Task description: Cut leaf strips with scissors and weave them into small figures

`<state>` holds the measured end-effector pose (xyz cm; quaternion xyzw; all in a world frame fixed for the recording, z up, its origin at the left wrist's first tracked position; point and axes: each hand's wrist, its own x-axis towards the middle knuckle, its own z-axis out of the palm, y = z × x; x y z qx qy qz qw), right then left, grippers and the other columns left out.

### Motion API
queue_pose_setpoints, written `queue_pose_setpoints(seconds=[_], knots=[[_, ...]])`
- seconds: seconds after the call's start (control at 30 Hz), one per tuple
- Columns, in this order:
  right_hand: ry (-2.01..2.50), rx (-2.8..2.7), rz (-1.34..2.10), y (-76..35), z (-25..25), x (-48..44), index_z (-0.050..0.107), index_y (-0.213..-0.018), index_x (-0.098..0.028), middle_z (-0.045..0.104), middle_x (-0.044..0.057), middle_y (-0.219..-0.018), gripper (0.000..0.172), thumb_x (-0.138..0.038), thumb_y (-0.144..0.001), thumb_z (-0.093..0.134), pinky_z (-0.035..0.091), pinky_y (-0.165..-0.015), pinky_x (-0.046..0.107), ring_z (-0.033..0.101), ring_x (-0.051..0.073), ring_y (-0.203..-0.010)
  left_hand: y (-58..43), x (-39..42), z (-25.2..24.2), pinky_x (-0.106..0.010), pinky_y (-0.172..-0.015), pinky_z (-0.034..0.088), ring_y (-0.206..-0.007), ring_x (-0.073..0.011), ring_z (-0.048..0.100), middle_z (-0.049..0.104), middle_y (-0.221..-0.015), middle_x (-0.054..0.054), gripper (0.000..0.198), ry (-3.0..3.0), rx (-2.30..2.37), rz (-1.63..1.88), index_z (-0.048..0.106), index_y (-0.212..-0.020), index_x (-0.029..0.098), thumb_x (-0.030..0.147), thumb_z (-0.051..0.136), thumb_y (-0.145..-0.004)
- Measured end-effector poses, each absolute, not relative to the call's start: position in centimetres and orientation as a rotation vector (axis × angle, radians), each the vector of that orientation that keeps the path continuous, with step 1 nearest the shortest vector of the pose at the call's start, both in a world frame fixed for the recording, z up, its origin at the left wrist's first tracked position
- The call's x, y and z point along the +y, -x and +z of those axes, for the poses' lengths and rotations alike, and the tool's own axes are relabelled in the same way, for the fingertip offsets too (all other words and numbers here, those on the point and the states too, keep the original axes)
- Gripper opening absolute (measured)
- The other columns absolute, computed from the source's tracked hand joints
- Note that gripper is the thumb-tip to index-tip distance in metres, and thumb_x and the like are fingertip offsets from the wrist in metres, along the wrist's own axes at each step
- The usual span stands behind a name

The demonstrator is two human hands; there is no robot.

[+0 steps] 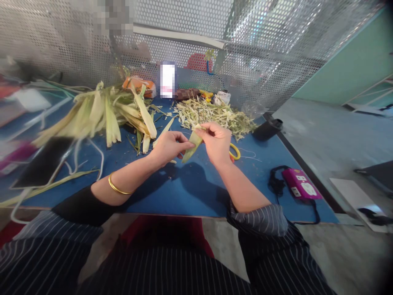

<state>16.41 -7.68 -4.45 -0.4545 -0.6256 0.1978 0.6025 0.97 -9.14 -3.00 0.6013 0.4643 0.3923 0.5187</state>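
Observation:
A pale green strip of corn husk (190, 148) is held between my two hands over the blue table (196, 196). My left hand (170, 146) pinches its left edge with thumb and fingers. At its upper end, my right hand (216, 141) grips the husk between thumb and forefinger. Yellow-handled scissors (235, 151) lie by my right wrist, partly hidden by the hand. Behind my hands spreads a heap of thin husk shreds (211, 114). To the left lies a large pile of whole corn husks (107, 110).
A lit phone (167, 80) stands at the back against a perforated metal screen (184, 24). On the right are a black cylinder (267, 129) and a magenta power box (301, 183) with a black cord. A dark flat panel (43, 162) and white cables lie left.

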Motion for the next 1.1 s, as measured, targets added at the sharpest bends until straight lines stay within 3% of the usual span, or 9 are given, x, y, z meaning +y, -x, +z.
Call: queue_pose_setpoints(seconds=[0.27, 0.5, 0.7, 0.87, 0.97, 1.1], knots=[[1.153, -1.412, 0.594, -16.0, -4.3, -8.1, 0.059, -0.068, -0.019, 0.051, -0.004, -0.057, 0.017, -0.032, -0.072, 0.068, 0.041, -0.049, 0.023, 0.045, 0.009, -0.050, -0.8, -9.0, -3.1, -0.025, -0.049, 0.050, -0.045, -0.0082, 0.052, 0.052, -0.050, 0.004, 0.022, -1.338, 0.944, 0.832, 0.047, -0.066, 0.018, 0.022, 0.069, -0.071], [1.207, -1.446, 0.556, -15.4, -4.2, -8.6, 0.057, -0.066, -0.019, 0.055, -0.004, -0.057, 0.018, -0.031, -0.071, 0.069, 0.039, -0.050, 0.023, 0.047, 0.009, -0.051, -1.1, -9.2, -2.8, -0.022, -0.047, 0.044, -0.048, -0.0078, 0.054, 0.059, -0.061, 0.003, 0.023, -1.278, 0.942, 0.760, 0.058, -0.084, 0.017, 0.029, 0.071, -0.069], [1.186, -1.504, 0.604, -15.7, -3.7, -8.9, 0.053, -0.061, -0.020, 0.047, -0.006, -0.046, 0.026, -0.037, -0.077, 0.063, 0.037, -0.047, 0.024, 0.045, 0.009, -0.043, -1.0, -9.0, -3.2, -0.020, -0.043, 0.036, -0.044, -0.0062, 0.047, 0.056, -0.055, 0.003, 0.013, -1.314, 1.023, 0.755, 0.063, -0.070, 0.014, 0.023, 0.071, -0.064], [1.167, -1.583, 0.656, -16.2, -3.6, -8.5, 0.060, -0.067, -0.019, 0.051, -0.004, -0.056, 0.019, -0.036, -0.075, 0.065, 0.037, -0.051, 0.024, 0.045, 0.009, -0.051, -1.2, -9.2, -3.2, -0.019, -0.038, 0.024, -0.037, -0.0033, 0.036, 0.050, -0.048, 0.006, 0.008, -1.276, 1.039, 0.763, 0.063, -0.070, 0.014, 0.018, 0.067, -0.066], [1.136, -1.631, 0.736, -16.7, -3.5, -8.1, 0.064, -0.075, -0.018, 0.053, -0.004, -0.059, 0.014, -0.032, -0.077, 0.062, 0.038, -0.052, 0.024, 0.046, 0.009, -0.053, -1.3, -9.3, -3.4, -0.018, -0.039, 0.024, -0.038, -0.0029, 0.037, 0.049, -0.049, 0.006, 0.008, -1.281, 1.034, 0.814, 0.060, -0.070, 0.014, 0.018, 0.067, -0.067], [1.205, -1.572, 0.644, -17.1, -3.3, -8.0, 0.061, -0.068, -0.018, 0.055, -0.003, -0.055, 0.016, -0.032, -0.076, 0.063, 0.040, -0.052, 0.025, 0.049, 0.010, -0.050, -1.0, -9.0, -3.7, -0.017, -0.040, 0.027, -0.040, -0.0041, 0.040, 0.048, -0.049, 0.007, 0.016, -1.364, 0.979, 0.788, 0.054, -0.066, 0.016, 0.019, 0.069, -0.064]])
